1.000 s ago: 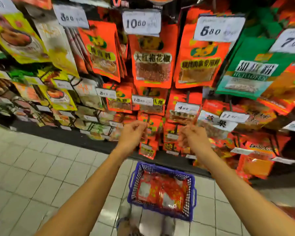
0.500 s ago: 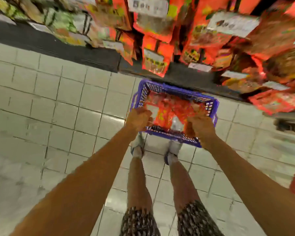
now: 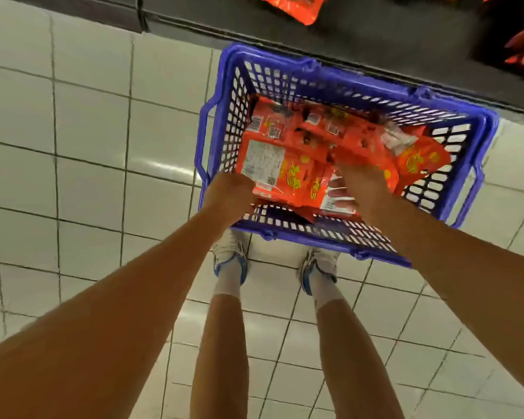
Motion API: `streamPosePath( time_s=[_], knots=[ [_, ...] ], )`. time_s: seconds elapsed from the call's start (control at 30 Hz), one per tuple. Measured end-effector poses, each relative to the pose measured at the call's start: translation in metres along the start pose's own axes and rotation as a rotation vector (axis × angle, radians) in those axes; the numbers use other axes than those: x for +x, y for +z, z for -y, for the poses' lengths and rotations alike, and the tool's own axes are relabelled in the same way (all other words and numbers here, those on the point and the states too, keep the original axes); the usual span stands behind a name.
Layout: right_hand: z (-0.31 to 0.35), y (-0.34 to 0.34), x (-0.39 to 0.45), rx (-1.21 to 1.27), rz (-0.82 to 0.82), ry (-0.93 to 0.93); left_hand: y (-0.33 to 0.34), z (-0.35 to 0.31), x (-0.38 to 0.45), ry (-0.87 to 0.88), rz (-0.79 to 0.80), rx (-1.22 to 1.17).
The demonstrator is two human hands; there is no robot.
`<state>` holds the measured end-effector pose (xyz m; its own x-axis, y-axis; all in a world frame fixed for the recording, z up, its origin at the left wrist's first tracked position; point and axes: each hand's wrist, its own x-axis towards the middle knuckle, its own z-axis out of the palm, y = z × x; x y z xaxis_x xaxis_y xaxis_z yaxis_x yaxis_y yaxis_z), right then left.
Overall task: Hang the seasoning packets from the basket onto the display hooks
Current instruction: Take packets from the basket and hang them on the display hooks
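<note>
The seasoning packets point(image 3: 315, 152) lie in a loose, overlapping heap inside the blue basket point(image 3: 478, 164), orange-red pouches, some face up and some showing their printed backs, so any one of them has to be peeled off the pile before it can be carried up to a hook. The left hand point(image 3: 229, 193) is at the near left corner of the basket with its fingers curled under against the edge of a packet point(image 3: 265, 164) showing its white label; it looks to be gripping that packet, though the fingertips are hidden. The right hand point(image 3: 362, 184) reaches down into the middle of the heap, blurred, fingers lying on the pouches; whether it grasps one or merely sorts through them I cannot tell. The basket stands on the tiled floor point(image 3: 88, 146) just ahead of the person's white shoes point(image 3: 229, 252), tight against the dark base of the display point(image 3: 375, 34), probably to keep the stock within a short reach. A few hanging packets point(image 3: 297, 7) show at the top edge; no hooks are visible.
</note>
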<state>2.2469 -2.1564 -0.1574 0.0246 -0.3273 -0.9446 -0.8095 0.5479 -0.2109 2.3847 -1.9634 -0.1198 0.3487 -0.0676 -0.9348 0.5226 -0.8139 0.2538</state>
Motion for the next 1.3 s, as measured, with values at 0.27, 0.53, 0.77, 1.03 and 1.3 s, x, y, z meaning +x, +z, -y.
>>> streamPosePath(
  time_s=[0.27, 0.53, 0.77, 1.03, 1.3],
  knots=[
    [0.037, 0.030, 0.037, 0.598, -0.069, 0.099, 0.008, 0.004, 0.016, 0.303, -0.110, 0.160],
    [0.001, 0.052, -0.063, 0.354, 0.108, -0.050, 0.032, -0.017, -0.006, 0.853, -0.130, 0.876],
    [-0.008, 0.063, -0.053, 0.225, 0.250, -0.150, 0.020, 0.000, -0.003, 0.677, -0.078, 0.531],
    [0.013, 0.080, 0.011, 0.510, -0.031, 0.192, -0.008, -0.006, 0.026, 0.545, -0.178, 0.242],
    [0.018, 0.052, 0.012, 0.572, -0.053, 0.065, -0.021, -0.007, 0.009, 0.674, -0.216, 0.214]
  ],
)
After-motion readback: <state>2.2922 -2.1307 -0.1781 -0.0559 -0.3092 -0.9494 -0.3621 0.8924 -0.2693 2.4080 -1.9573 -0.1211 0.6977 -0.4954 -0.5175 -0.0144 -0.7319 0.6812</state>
